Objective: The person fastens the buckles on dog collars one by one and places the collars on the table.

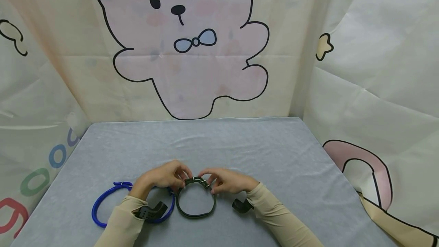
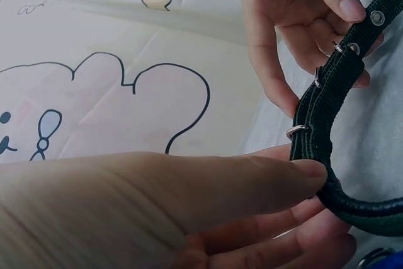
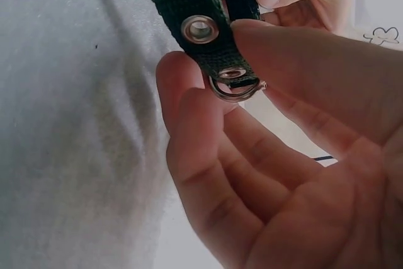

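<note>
A dark green webbing collar [image 1: 195,215] with metal eyelets and a buckle forms a round loop at the front of the table. My left hand [image 1: 169,174] pinches the loop's upper left side between thumb and fingers, beside a metal ring [image 2: 297,130]. Opposite it, my right hand [image 1: 228,180] holds the strap near the buckle [image 3: 236,97], its thumb on one face and fingertips behind. In the right wrist view an eyelet [image 3: 215,31] shows just above those fingertips. The strap's end is threaded through the buckle, with the prong at an eyelet in the left wrist view.
A blue collar [image 1: 99,201], also looped, lies on the table to the left, partly covered by my left forearm. Grey cloth [image 1: 240,140] covers the table. Printed curtains [image 1: 281,48] stand behind it and along both sides.
</note>
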`<state>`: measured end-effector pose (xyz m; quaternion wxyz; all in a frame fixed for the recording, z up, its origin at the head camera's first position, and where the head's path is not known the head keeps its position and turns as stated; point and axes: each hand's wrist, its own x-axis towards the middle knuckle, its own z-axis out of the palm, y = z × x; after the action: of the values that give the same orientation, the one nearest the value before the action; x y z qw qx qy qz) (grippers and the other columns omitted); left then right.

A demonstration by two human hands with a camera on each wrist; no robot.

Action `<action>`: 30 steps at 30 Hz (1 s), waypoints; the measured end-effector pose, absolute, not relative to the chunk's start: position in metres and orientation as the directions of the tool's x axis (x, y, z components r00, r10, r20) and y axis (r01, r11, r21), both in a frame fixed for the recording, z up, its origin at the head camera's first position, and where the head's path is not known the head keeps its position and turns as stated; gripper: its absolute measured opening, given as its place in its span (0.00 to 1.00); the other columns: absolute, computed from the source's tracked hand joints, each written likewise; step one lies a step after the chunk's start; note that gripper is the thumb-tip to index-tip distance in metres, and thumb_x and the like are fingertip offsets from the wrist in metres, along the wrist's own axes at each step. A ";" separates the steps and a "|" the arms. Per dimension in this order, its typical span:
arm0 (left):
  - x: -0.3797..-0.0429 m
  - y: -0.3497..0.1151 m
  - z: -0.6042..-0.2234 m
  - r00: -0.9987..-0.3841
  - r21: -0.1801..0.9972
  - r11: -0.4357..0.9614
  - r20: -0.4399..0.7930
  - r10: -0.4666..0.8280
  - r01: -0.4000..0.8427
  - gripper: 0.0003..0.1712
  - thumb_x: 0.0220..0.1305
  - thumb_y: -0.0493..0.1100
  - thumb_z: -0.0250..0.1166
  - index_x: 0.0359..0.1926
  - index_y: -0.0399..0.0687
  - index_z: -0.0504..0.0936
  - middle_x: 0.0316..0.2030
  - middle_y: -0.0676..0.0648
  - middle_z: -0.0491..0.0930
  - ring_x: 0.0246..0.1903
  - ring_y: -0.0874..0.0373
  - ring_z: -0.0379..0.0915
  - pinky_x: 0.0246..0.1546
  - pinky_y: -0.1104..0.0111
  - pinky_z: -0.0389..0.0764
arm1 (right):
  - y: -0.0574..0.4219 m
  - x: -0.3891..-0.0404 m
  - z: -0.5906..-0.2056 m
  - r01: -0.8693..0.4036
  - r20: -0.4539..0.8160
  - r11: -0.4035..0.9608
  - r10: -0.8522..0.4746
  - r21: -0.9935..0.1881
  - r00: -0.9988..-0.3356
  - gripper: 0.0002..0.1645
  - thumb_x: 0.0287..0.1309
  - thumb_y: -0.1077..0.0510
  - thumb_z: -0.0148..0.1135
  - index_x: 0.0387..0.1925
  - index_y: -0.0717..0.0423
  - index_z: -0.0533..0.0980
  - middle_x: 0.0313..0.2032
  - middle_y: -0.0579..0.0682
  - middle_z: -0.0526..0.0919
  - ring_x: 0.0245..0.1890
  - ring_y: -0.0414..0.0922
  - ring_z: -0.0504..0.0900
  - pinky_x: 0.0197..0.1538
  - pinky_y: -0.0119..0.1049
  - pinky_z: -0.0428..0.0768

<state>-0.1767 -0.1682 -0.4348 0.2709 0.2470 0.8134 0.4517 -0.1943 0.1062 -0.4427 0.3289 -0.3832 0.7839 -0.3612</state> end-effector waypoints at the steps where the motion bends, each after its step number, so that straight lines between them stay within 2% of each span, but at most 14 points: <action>1: -0.177 -0.168 -0.435 -0.731 0.869 0.470 -0.218 0.646 0.157 0.15 0.62 0.27 0.64 0.51 0.32 0.82 0.37 0.35 0.85 0.32 0.55 0.83 0.29 0.67 0.84 | 0.106 -0.194 -0.443 -0.366 -0.237 0.443 -0.841 -0.818 -0.487 0.37 0.66 0.70 0.61 0.73 0.51 0.64 0.56 0.63 0.81 0.39 0.38 0.86 0.40 0.28 0.81; 10: -0.176 -0.167 -0.436 -0.731 0.858 0.487 -0.225 0.644 0.164 0.15 0.62 0.27 0.65 0.51 0.33 0.83 0.35 0.37 0.86 0.31 0.56 0.82 0.29 0.69 0.82 | 0.105 -0.194 -0.442 -0.376 -0.243 0.453 -0.839 -0.809 -0.487 0.37 0.65 0.69 0.63 0.73 0.51 0.65 0.56 0.61 0.81 0.40 0.38 0.86 0.42 0.28 0.82; 19: -0.179 -0.167 -0.439 -0.741 0.840 0.511 -0.224 0.633 0.183 0.14 0.60 0.27 0.68 0.48 0.35 0.85 0.34 0.40 0.87 0.31 0.61 0.82 0.32 0.71 0.81 | 0.104 -0.195 -0.444 -0.378 -0.235 0.429 -0.856 -0.820 -0.461 0.37 0.64 0.71 0.62 0.72 0.55 0.66 0.52 0.62 0.82 0.38 0.42 0.87 0.40 0.26 0.81; 30: -0.176 -0.164 -0.436 -0.756 0.816 0.540 -0.218 0.618 0.205 0.14 0.58 0.27 0.69 0.47 0.35 0.86 0.35 0.40 0.88 0.33 0.61 0.82 0.33 0.71 0.81 | 0.104 -0.194 -0.447 -0.359 -0.237 0.438 -0.843 -0.824 -0.483 0.36 0.62 0.72 0.64 0.70 0.56 0.69 0.50 0.60 0.83 0.34 0.37 0.84 0.38 0.26 0.81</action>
<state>-0.1756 -0.1637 -0.4361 0.2497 0.2446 0.8412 0.4126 -0.1944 0.1037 -0.4473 0.3319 -0.3852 0.7802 -0.3643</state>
